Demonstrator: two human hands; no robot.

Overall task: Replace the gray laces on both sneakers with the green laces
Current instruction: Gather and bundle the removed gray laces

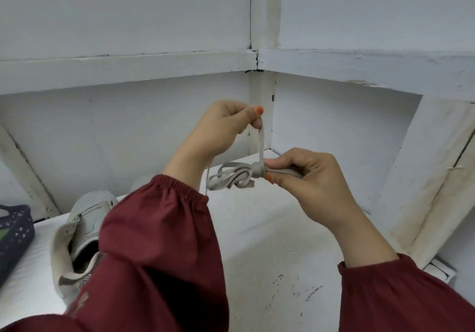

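Above the white table (270, 241), near the corner of the wall, I see both hands raised on my feed. The left hand (218, 128) pinches one end of the gray lace (236, 176) between thumb and fingers, holding it upright; the right hand (305, 177) grips the folded bundle of that lace just beside a knot wound round it, with loops fanning out to the left; a thin strand hangs down past the left wrist. At lower left a pale sneaker (84, 229) lies on the table, partly hidden by the dark red sleeve (154, 241); a dark basket (15, 231) sits at the left edge with something green inside, and I cannot tell what it is.
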